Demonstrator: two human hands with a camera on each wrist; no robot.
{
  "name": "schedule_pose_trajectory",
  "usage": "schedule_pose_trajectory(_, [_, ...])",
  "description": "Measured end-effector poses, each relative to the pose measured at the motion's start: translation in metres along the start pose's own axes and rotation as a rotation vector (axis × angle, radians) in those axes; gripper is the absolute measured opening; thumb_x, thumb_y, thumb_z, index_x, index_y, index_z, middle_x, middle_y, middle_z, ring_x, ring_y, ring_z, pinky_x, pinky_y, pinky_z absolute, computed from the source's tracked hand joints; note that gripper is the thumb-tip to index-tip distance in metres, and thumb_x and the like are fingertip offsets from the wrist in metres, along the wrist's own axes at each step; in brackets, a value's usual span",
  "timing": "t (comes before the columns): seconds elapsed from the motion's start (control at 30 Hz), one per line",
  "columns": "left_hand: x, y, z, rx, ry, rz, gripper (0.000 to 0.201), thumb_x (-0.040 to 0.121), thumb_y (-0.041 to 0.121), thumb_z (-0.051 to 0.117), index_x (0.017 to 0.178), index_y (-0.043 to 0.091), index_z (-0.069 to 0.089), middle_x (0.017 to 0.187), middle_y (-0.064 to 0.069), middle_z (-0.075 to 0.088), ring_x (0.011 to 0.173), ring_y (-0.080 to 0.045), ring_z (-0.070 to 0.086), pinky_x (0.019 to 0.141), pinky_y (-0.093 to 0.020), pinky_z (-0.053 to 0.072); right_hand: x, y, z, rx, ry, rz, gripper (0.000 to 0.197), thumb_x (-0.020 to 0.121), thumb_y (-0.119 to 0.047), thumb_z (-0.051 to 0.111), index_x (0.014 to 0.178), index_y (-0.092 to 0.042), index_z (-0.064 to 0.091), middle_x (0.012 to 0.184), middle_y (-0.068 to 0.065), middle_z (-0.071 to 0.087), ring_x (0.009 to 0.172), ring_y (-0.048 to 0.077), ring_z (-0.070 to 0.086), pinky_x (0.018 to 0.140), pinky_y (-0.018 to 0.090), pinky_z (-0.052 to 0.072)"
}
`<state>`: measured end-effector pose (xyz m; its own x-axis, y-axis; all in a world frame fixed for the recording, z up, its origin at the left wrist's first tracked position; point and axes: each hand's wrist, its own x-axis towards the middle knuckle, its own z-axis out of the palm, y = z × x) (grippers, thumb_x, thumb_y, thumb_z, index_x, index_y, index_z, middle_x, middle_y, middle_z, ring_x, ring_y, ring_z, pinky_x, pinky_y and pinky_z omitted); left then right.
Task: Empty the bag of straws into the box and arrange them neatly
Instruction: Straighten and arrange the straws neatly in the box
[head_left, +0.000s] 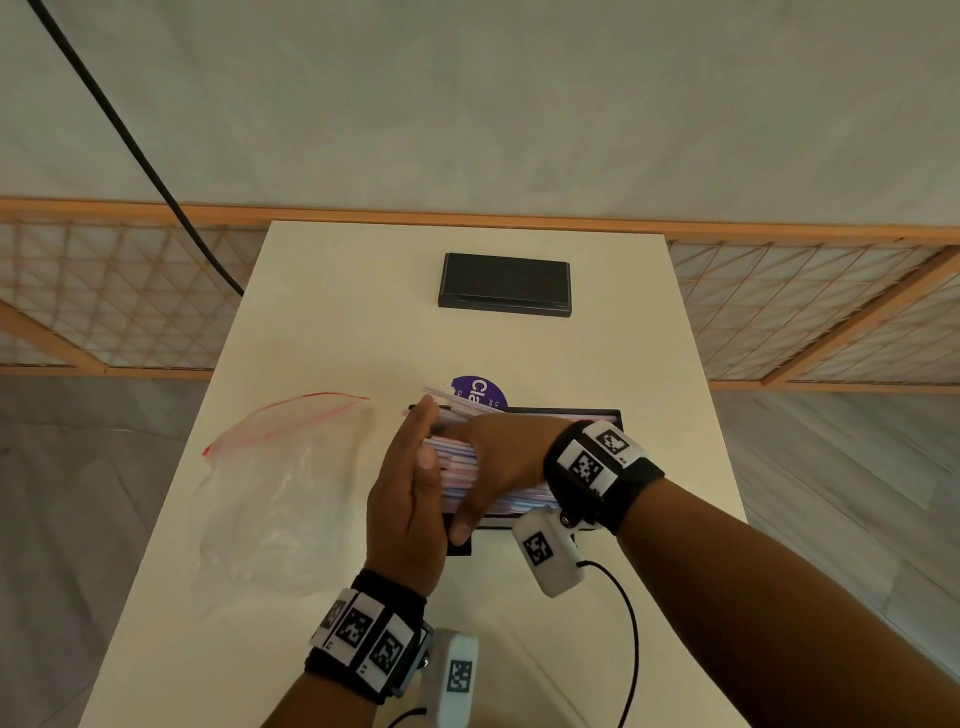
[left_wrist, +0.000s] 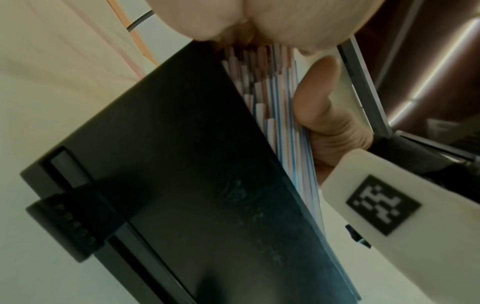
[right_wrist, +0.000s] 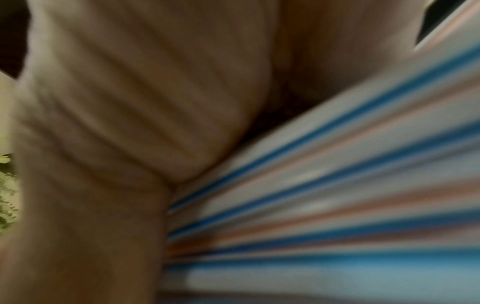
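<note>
An open black box (head_left: 602, 415) sits mid-table, filled with striped paper straws (head_left: 457, 462). My left hand (head_left: 413, 467) stands on edge at the box's left end, its straight fingers pressing flat against the straw ends. My right hand (head_left: 488, 462) lies across the bundle, and its thumb (head_left: 461, 530) curls down the near side. In the left wrist view the box wall (left_wrist: 194, 185) fills the frame, with straws (left_wrist: 283, 123) rising above it and the right thumb (left_wrist: 317, 98) against them. Striped straws (right_wrist: 337, 205) under the palm fill the blurred right wrist view. The empty clear zip bag (head_left: 280, 499) lies to the left.
The black lid (head_left: 504, 285) lies at the back of the white table (head_left: 332, 322). A purple round label (head_left: 478, 391) shows behind the box. A black cable (head_left: 631, 639) runs from my right wrist camera over the near table. A wooden lattice screen (head_left: 104, 291) stands behind.
</note>
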<state>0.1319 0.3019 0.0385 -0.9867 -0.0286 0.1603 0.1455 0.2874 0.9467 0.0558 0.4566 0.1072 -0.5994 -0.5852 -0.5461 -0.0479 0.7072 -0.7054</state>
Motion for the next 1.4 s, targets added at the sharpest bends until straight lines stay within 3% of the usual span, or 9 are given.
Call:
schedule_pose_trajectory(0.33, [-0.001, 0.002, 0.0, 0.045, -0.119, 0.003, 0.084, 0.099, 0.075, 0.013, 0.162, 0.022, 0.029, 0.162, 0.012, 0.039, 0.149, -0.01, 0.041, 0.117, -0.045, 0.045, 0.004, 0.002, 0.007, -0.036, 0.01, -0.01, 0.092, 0.042, -0.065, 0.083, 0.126, -0.036, 0.059, 0.119, -0.01, 0.07, 0.113, 0.012, 0.065, 0.106, 0.043, 0.05])
schedule_pose_trajectory(0.57, [-0.004, 0.0, 0.001, 0.149, -0.145, 0.043, 0.079, 0.101, 0.07, 0.011, 0.164, 0.024, 0.024, 0.165, 0.004, 0.038, 0.151, -0.018, 0.04, 0.112, -0.051, 0.048, 0.006, 0.006, 0.011, -0.073, 0.02, 0.021, 0.065, 0.07, -0.032, 0.093, 0.123, -0.03, 0.056, 0.102, -0.019, 0.06, 0.105, 0.01, 0.058, 0.104, 0.032, 0.045])
schedule_pose_trajectory(0.7, [-0.004, 0.005, -0.002, -0.037, -0.099, -0.019, 0.082, 0.097, 0.077, 0.015, 0.162, 0.029, 0.031, 0.158, 0.019, 0.044, 0.144, -0.007, 0.048, 0.112, -0.042, 0.051, 0.005, 0.004, 0.009, -0.131, 0.016, 0.008, 0.065, 0.066, -0.039, 0.094, 0.122, -0.029, 0.062, 0.108, -0.015, 0.064, 0.102, 0.008, 0.061, 0.094, 0.025, 0.045])
schedule_pose_trajectory(0.83, [-0.004, 0.009, -0.005, -0.212, -0.043, -0.089, 0.084, 0.096, 0.079, 0.021, 0.159, 0.026, 0.04, 0.155, 0.013, 0.052, 0.141, -0.014, 0.054, 0.112, -0.047, 0.05, 0.008, 0.002, 0.016, -0.176, 0.06, 0.034, 0.061, 0.057, -0.048, 0.096, 0.106, -0.034, 0.063, 0.101, -0.013, 0.07, 0.092, 0.008, 0.065, 0.091, 0.03, 0.053])
schedule_pose_trajectory(0.93, [-0.005, 0.011, -0.005, -0.163, -0.054, -0.07, 0.088, 0.095, 0.081, 0.018, 0.158, 0.024, 0.041, 0.152, 0.026, 0.052, 0.139, -0.004, 0.053, 0.111, -0.031, 0.05, 0.005, 0.0, 0.014, -0.146, 0.024, 0.045, 0.048, 0.06, -0.044, 0.096, 0.092, -0.042, 0.059, 0.088, -0.019, 0.066, 0.083, -0.003, 0.061, 0.082, 0.022, 0.048])
schedule_pose_trajectory(1.07, [-0.005, 0.011, -0.005, -0.152, -0.057, -0.064, 0.086, 0.096, 0.078, 0.018, 0.158, 0.023, 0.041, 0.155, 0.013, 0.052, 0.141, -0.007, 0.053, 0.111, -0.035, 0.049, 0.004, -0.002, 0.01, -0.159, 0.046, 0.038, 0.063, 0.059, -0.046, 0.095, 0.114, -0.033, 0.066, 0.109, -0.008, 0.074, 0.099, 0.012, 0.068, 0.098, 0.034, 0.053])
schedule_pose_trajectory(1.17, [-0.004, 0.011, -0.006, -0.18, -0.054, -0.082, 0.087, 0.094, 0.081, 0.02, 0.156, 0.025, 0.043, 0.148, 0.019, 0.056, 0.134, -0.001, 0.058, 0.103, -0.023, 0.052, 0.006, -0.007, 0.014, -0.243, 0.069, 0.017, 0.07, 0.059, -0.049, 0.095, 0.119, -0.03, 0.065, 0.111, -0.007, 0.073, 0.101, 0.015, 0.066, 0.095, 0.03, 0.05])
schedule_pose_trajectory(1.3, [-0.005, 0.006, -0.005, -0.207, -0.011, -0.108, 0.074, 0.098, 0.076, 0.024, 0.152, 0.031, 0.047, 0.149, 0.013, 0.059, 0.139, -0.012, 0.056, 0.112, -0.044, 0.049, 0.01, -0.006, 0.023, -0.294, 0.109, 0.052, 0.069, 0.055, -0.054, 0.094, 0.114, -0.031, 0.066, 0.104, -0.01, 0.072, 0.095, 0.015, 0.066, 0.091, 0.034, 0.055])
schedule_pose_trajectory(1.4, [-0.007, 0.002, -0.004, -0.189, -0.016, -0.125, 0.079, 0.098, 0.075, 0.023, 0.156, 0.025, 0.045, 0.152, 0.008, 0.056, 0.141, -0.014, 0.054, 0.113, -0.052, 0.048, 0.007, -0.003, 0.025, -0.246, 0.115, 0.053, 0.064, 0.059, -0.048, 0.095, 0.113, -0.028, 0.067, 0.099, -0.011, 0.067, 0.09, 0.012, 0.061, 0.081, 0.025, 0.044])
